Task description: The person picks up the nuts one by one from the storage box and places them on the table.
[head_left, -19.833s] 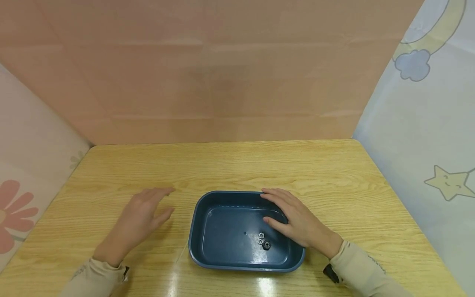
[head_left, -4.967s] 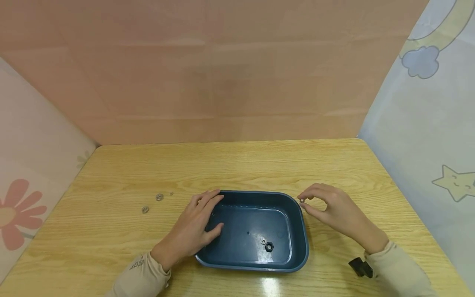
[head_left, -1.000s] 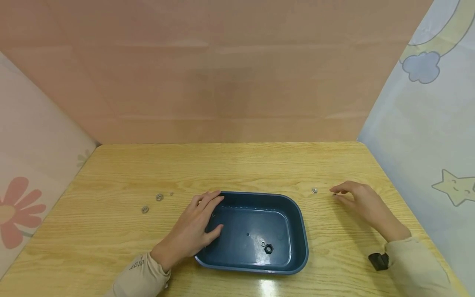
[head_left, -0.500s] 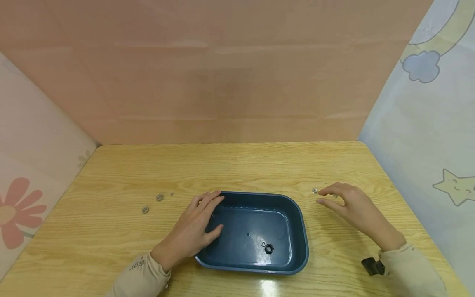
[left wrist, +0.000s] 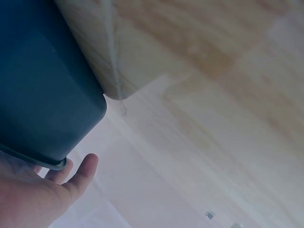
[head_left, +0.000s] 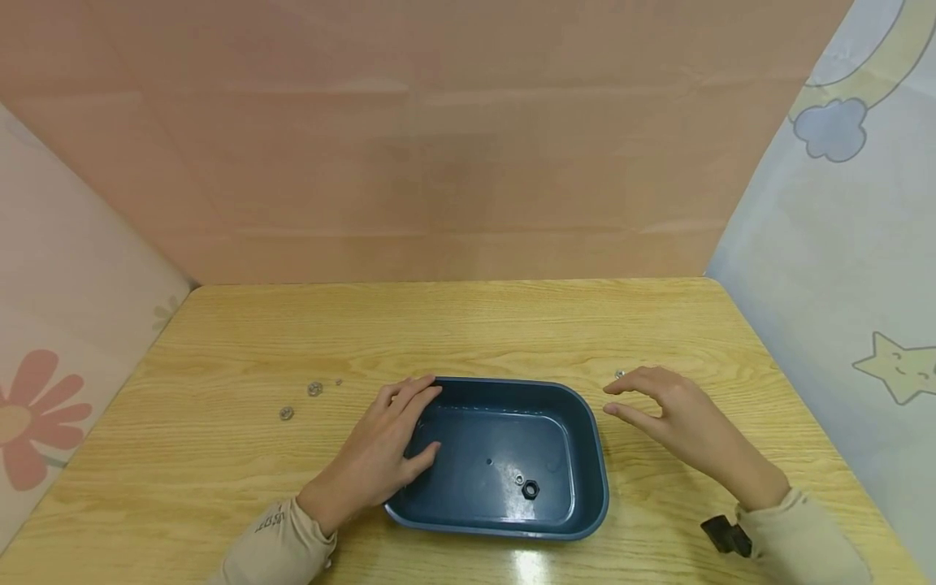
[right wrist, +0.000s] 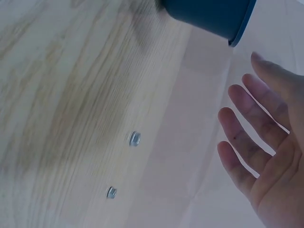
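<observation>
The dark blue plastic tray (head_left: 504, 443) stands near the table's front. My left hand (head_left: 376, 451) rests across its left rim, thumb over the inside and fingers extended along the rim. In the tray lie a large black hex nut (head_left: 530, 489) and a small silver nut (head_left: 519, 479). My right hand (head_left: 676, 418) hovers just right of the tray, fingers apart and holding nothing. In the right wrist view, two silver flange nuts, a larger nut (right wrist: 135, 138) and a smaller nut (right wrist: 111, 192), sit on the table beyond it; the head view shows only one clearly.
Left of the tray, two silver nuts, a rear nut (head_left: 314, 389) and a front nut (head_left: 286, 413), lie on the wooden table (head_left: 453, 325) beside a tiny piece (head_left: 339, 382). A peach backdrop (head_left: 439, 162) rises behind, with printed panels at both sides.
My right hand has released a small nut on the table at the right and drawn back left toward the tray, its fingers spreading. The left hand and tray have stayed put.
</observation>
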`<state>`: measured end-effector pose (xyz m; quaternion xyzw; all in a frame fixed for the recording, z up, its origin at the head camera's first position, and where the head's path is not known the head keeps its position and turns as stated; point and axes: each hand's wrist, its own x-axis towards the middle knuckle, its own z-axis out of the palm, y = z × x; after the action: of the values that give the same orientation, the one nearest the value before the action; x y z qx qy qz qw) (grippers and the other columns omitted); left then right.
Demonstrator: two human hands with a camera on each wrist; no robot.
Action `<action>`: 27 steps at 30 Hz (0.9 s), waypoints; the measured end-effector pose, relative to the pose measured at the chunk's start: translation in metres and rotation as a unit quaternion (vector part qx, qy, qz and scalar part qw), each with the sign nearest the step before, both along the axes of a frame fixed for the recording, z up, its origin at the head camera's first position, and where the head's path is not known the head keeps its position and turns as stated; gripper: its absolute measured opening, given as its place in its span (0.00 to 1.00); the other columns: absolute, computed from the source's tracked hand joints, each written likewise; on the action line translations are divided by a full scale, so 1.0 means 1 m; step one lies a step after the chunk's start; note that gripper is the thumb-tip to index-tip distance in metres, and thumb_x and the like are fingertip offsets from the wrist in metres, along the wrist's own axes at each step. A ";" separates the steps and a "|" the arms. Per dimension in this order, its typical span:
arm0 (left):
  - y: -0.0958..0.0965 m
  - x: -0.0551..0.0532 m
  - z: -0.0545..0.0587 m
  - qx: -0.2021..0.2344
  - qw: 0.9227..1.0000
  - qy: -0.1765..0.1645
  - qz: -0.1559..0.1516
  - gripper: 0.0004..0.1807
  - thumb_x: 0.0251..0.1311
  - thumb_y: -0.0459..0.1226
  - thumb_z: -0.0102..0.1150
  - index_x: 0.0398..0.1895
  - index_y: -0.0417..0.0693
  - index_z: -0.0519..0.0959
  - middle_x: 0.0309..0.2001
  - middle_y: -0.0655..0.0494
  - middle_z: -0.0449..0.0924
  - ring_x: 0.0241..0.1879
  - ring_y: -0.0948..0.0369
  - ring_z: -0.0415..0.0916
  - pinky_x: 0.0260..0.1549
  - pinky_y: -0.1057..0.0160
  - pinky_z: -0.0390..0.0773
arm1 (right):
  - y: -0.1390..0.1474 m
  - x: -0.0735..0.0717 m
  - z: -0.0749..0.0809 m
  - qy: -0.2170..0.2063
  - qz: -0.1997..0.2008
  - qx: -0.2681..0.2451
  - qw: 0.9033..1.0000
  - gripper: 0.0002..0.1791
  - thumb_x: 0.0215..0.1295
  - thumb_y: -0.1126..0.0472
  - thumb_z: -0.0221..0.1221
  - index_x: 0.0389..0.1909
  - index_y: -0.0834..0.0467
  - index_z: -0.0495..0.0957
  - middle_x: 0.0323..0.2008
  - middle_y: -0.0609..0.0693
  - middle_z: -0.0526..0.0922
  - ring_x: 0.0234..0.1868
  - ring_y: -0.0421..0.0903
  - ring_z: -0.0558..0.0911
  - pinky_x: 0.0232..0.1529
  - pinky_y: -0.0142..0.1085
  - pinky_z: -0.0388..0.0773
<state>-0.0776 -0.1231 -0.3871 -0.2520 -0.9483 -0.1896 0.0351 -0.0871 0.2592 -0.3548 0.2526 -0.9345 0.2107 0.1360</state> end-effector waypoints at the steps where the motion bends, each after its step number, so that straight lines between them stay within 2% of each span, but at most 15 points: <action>1: 0.000 0.000 0.000 -0.001 1.000 0.000 0.000 0.39 0.58 0.46 0.68 0.72 0.51 0.66 0.73 0.55 0.63 0.67 0.51 0.63 0.64 0.48 0.70 | -0.002 0.000 0.000 0.005 0.005 -0.001 1.000 0.13 0.54 0.61 0.72 0.41 0.49 0.85 0.42 0.43 0.87 0.44 0.48 0.85 0.41 0.44 0.82; 10: 0.000 0.000 0.001 -0.006 1.000 -0.002 0.003 0.38 0.58 0.46 0.68 0.72 0.51 0.66 0.73 0.55 0.62 0.68 0.52 0.63 0.65 0.48 0.70 | -0.016 0.006 0.003 0.035 0.040 -0.018 0.998 0.15 0.48 0.63 0.74 0.39 0.48 0.86 0.40 0.40 0.87 0.45 0.47 0.84 0.47 0.45 0.80; 13: 0.000 0.000 0.001 -0.007 1.000 -0.005 0.004 0.39 0.58 0.46 0.68 0.72 0.51 0.66 0.73 0.56 0.62 0.68 0.51 0.63 0.65 0.48 0.69 | -0.022 0.008 0.004 0.036 0.054 -0.025 0.998 0.15 0.48 0.63 0.74 0.39 0.47 0.86 0.39 0.37 0.86 0.45 0.45 0.84 0.55 0.36 0.77; 15: 0.001 0.000 0.001 -0.006 1.000 -0.005 0.004 0.39 0.58 0.46 0.68 0.72 0.51 0.66 0.73 0.56 0.62 0.68 0.51 0.63 0.65 0.48 0.69 | -0.025 0.009 0.004 0.036 0.067 -0.029 0.997 0.16 0.48 0.63 0.74 0.39 0.48 0.86 0.39 0.36 0.86 0.45 0.43 0.84 0.63 0.28 0.71; 18: 0.000 0.000 0.002 -0.006 1.000 -0.005 0.003 0.39 0.58 0.46 0.68 0.72 0.51 0.66 0.73 0.55 0.63 0.68 0.51 0.63 0.65 0.48 0.69 | -0.031 0.012 0.005 0.036 0.079 -0.031 0.996 0.16 0.49 0.62 0.73 0.40 0.48 0.86 0.40 0.36 0.85 0.44 0.40 0.84 0.63 0.22 0.68; 22: 0.000 0.000 0.001 -0.005 1.000 -0.002 0.001 0.39 0.58 0.46 0.68 0.72 0.51 0.66 0.73 0.55 0.63 0.68 0.51 0.63 0.65 0.48 0.69 | -0.039 0.015 0.005 0.040 0.103 -0.027 0.994 0.15 0.50 0.61 0.73 0.41 0.47 0.86 0.40 0.35 0.85 0.43 0.37 0.82 0.46 0.30 0.79; 27: 0.001 0.000 0.001 -0.003 1.000 -0.002 0.001 0.39 0.58 0.46 0.69 0.72 0.50 0.66 0.73 0.55 0.63 0.67 0.51 0.63 0.65 0.48 0.70 | -0.047 0.016 0.001 0.041 0.129 -0.025 0.990 0.13 0.53 0.58 0.73 0.41 0.48 0.85 0.39 0.36 0.85 0.42 0.37 0.82 0.43 0.33 0.81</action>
<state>-0.0776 -0.1223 -0.3859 -0.2512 -0.9492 -0.1869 0.0329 -0.0712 0.2127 -0.3537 0.3763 -0.8821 0.2389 0.1524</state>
